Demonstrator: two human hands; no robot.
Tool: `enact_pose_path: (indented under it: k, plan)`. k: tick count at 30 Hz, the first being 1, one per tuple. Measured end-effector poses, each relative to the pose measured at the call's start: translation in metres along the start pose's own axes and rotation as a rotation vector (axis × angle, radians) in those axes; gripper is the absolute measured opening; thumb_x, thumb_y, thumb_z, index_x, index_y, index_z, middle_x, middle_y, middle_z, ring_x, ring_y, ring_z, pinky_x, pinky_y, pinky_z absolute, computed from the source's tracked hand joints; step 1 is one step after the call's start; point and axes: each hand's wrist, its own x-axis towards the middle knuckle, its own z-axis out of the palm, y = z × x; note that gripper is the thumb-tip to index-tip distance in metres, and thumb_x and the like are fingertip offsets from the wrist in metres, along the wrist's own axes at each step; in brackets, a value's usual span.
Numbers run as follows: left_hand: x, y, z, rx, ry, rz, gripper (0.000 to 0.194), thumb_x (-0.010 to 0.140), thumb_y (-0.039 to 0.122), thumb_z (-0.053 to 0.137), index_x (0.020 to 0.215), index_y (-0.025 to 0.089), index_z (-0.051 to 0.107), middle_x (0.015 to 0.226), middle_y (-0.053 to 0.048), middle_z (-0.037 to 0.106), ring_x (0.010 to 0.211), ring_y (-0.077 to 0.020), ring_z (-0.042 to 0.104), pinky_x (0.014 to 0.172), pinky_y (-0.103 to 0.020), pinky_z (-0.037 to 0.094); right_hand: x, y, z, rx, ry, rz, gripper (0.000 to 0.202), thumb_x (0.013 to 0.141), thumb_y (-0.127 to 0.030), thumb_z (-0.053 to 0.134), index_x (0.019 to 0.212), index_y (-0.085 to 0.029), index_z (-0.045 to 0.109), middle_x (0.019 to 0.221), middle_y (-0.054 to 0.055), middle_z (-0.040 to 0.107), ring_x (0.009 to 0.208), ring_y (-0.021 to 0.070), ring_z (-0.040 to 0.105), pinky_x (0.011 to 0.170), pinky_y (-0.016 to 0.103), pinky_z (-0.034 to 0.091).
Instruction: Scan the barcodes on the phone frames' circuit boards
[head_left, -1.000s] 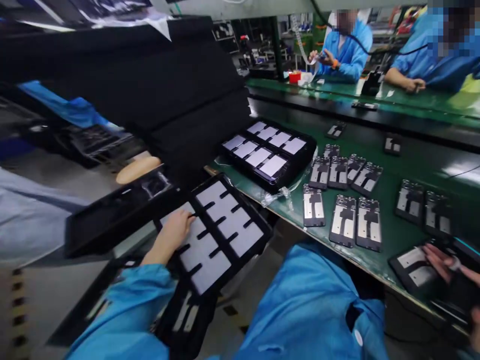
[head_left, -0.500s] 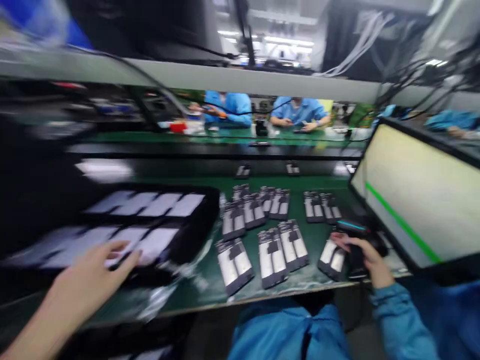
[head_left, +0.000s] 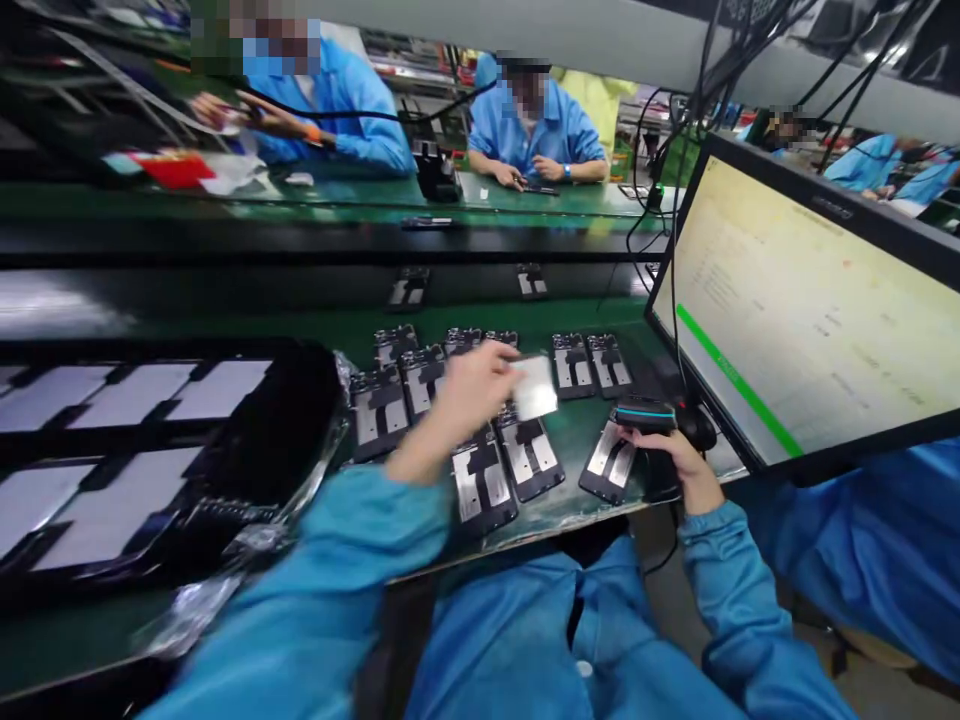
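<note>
My left hand (head_left: 484, 380) is over the middle of the bench, pinching a flat whitish rectangular piece (head_left: 535, 387), blurred by motion. Several open phone bodies (head_left: 480, 480) with silver recesses lie below and around it, some partly hidden by the hand and sleeve. Low on the right, my right hand (head_left: 664, 445) is wrapped round a black handheld scanner (head_left: 645, 411) with a blue stripe. Just left of those fingers a single phone body (head_left: 609, 460) lies on the bench, its upper end under the scanner head.
A black tray (head_left: 247, 440) of similar pale pieces stands at left, clear plastic film (head_left: 255, 540) along its edge. A monitor (head_left: 795, 300) with a green bar stands at right, cables (head_left: 705, 80) hanging above. Across the bench, co-workers (head_left: 536, 130) in blue sit at another table.
My left hand has moved from the tray rightward over the phone bodies, now carrying a pale piece. The view has tilted down and turned right. My right hand stays at the scanner.
</note>
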Motion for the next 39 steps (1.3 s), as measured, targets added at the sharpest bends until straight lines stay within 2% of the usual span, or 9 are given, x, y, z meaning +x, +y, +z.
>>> enact_pose_path:
  k: [2,6,14,19,21,26,32,36,39]
  plan:
    - [0.003,0.008,0.027,-0.010,-0.062,0.015,0.025,0.084,0.026,0.066,0.106,0.014,0.065,0.067,0.002,0.063,0.066,-0.0150,0.062,0.068,-0.028,0.048,-0.001,-0.003,0.003,-0.058,0.011,-0.013,0.031,0.065,-0.025,0.086,0.094,-0.020,0.078,0.097,0.004,0.078,0.098,0.0260,0.069,0.102,0.043,0.045]
    - [0.016,0.021,0.069,-0.084,-0.085,0.051,0.029,0.084,0.030,0.061,0.109,0.015,0.064,0.064,0.002,0.061,0.063,-0.0158,0.060,0.063,-0.026,0.044,-0.002,-0.011,0.012,-0.151,0.036,-0.046,0.028,0.060,-0.022,0.089,0.087,-0.019,0.078,0.085,0.002,0.076,0.087,0.0233,0.068,0.093,0.041,0.048]
    - [0.019,-0.004,0.064,-0.231,-0.163,0.037,0.038,0.084,0.035,0.062,0.115,0.014,0.065,0.070,0.000,0.064,0.064,-0.0161,0.061,0.065,-0.027,0.046,0.001,-0.013,0.006,-0.143,0.035,-0.015,0.028,0.060,-0.026,0.089,0.084,-0.018,0.078,0.087,0.004,0.077,0.090,0.0252,0.069,0.095,0.042,0.048]
    - [-0.008,0.006,0.102,-0.421,-0.491,0.092,0.036,0.085,0.032,0.063,0.116,0.015,0.066,0.093,-0.006,0.070,0.078,-0.0186,0.065,0.072,-0.030,0.052,0.004,-0.004,-0.005,0.027,0.150,-0.064,0.036,0.073,-0.040,0.080,0.103,-0.022,0.077,0.116,0.006,0.075,0.117,0.0282,0.064,0.106,0.042,0.045]
    - [-0.020,0.012,0.119,-0.376,-0.536,0.170,0.032,0.087,0.030,0.061,0.115,0.015,0.067,0.101,-0.008,0.069,0.083,-0.0190,0.064,0.080,-0.033,0.052,0.006,0.000,-0.006,0.082,0.196,-0.079,0.036,0.074,-0.042,0.079,0.104,-0.022,0.076,0.119,0.005,0.074,0.122,0.0281,0.062,0.109,0.041,0.044]
    - [-0.051,0.017,0.136,-0.089,-0.501,0.413,0.028,0.087,0.023,0.059,0.113,0.017,0.068,0.121,-0.014,0.060,0.118,-0.0277,0.054,0.105,-0.047,0.043,0.012,0.003,-0.001,0.162,0.256,-0.068,0.034,0.070,-0.038,0.084,0.099,-0.020,0.077,0.113,0.007,0.076,0.121,0.0297,0.063,0.110,0.044,0.045]
    - [-0.127,0.043,0.169,0.067,-0.222,0.089,0.066,0.085,0.008,0.045,0.149,0.006,0.029,0.152,-0.027,0.036,0.149,-0.0367,0.024,0.117,-0.059,0.025,-0.037,0.004,0.016,0.202,0.386,-0.117,0.041,0.071,-0.035,0.085,0.108,-0.023,0.074,0.120,0.005,0.074,0.130,0.0295,0.056,0.116,0.047,0.037]
    - [-0.138,0.047,0.180,-0.239,-0.180,-0.032,0.067,0.087,0.015,0.045,0.149,0.006,0.022,0.136,-0.027,0.053,0.132,-0.0319,0.051,0.109,-0.050,0.041,-0.079,0.018,0.034,0.202,0.448,-0.128,0.044,0.068,-0.036,0.087,0.108,-0.024,0.074,0.121,0.007,0.073,0.131,0.0334,0.055,0.113,0.055,0.039]
    - [-0.093,0.030,0.156,-0.370,-0.197,-0.112,0.061,0.091,0.023,0.046,0.147,0.013,0.026,0.110,-0.017,0.069,0.103,-0.0283,0.069,0.092,-0.044,0.052,-0.086,0.032,0.039,0.198,0.419,-0.160,0.044,0.073,-0.045,0.081,0.112,-0.025,0.074,0.128,0.009,0.070,0.129,0.0365,0.057,0.110,0.059,0.041]
